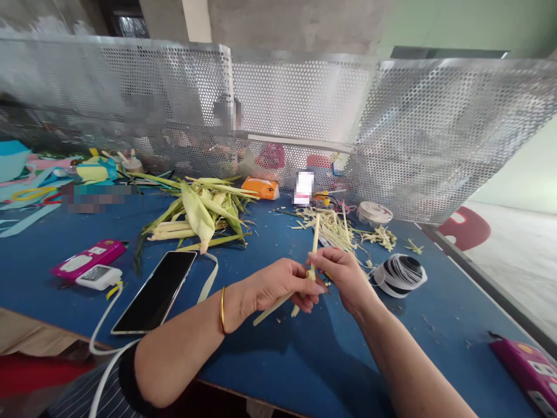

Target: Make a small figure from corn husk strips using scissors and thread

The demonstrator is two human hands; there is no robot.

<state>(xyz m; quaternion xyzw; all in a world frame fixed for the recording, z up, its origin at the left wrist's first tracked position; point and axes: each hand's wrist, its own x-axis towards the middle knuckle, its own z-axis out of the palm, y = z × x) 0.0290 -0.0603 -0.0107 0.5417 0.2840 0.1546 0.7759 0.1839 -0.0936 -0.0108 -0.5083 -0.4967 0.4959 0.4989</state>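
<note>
From where I stand, taking the hands as the centre of the clock, the person has both up over the blue tabletop (261, 238). The left hand (289, 284), a gold bangle (223, 310) on its wrist, has its fingers closed around a pale strip (317, 229) at a small folded knot. The right hand (343, 271) meets it there, thumb and fingers pinched together on the strip just above the fold. One length stands nearly upright toward twelve o'clock; another pale end pokes out below the left hand toward eight.

A heap of green husks (198, 215) lies at ten o'clock, with an orange packet (261, 188) at eleven. Shredded scraps (337, 226) are strewn at one, near the hands, and a round white container (374, 213) sits farther off toward two. At three there's a spool of black and white thread (399, 276). A dark-screened phone (154, 293) lies at nine, a magenta device (91, 260) beyond it, and a second magenta case (528, 368) down at four.
</note>
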